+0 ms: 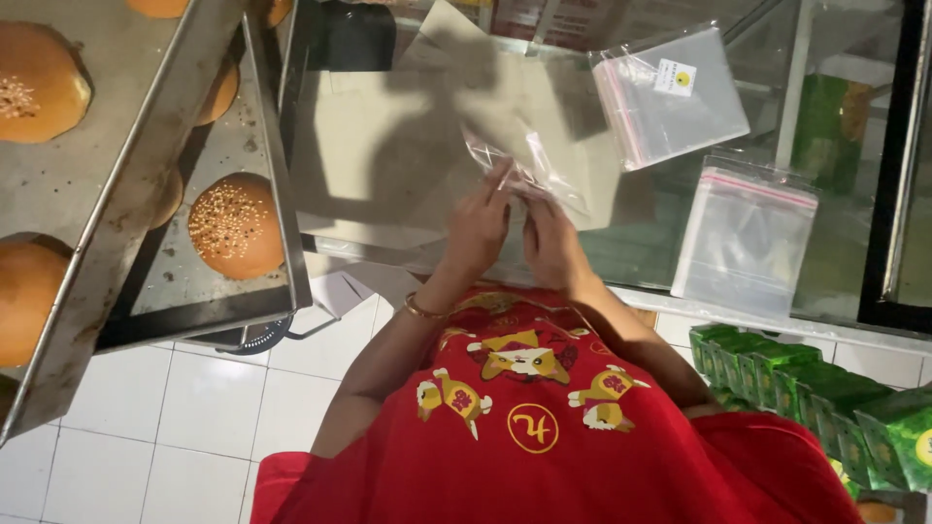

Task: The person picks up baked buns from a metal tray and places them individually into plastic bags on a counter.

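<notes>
Both my hands hold a small clear plastic bag [524, 170] over the edge of a glass counter [408, 146]. My left hand [476, 228], with a gold bracelet at the wrist, pinches the bag's near edge. My right hand [553, 243] grips the same edge right beside it. The bag stretches away from my fingers over a grey sheet of paper on the counter. It looks empty, though its inside is hard to make out.
Two stacks of clear zip bags [670, 92] [743, 233] lie on the counter to the right. Metal trays [209, 281] with sesame buns [235, 225] stand at left. Green boxes [806, 388] are lined up at lower right above the white tiled floor [175, 417].
</notes>
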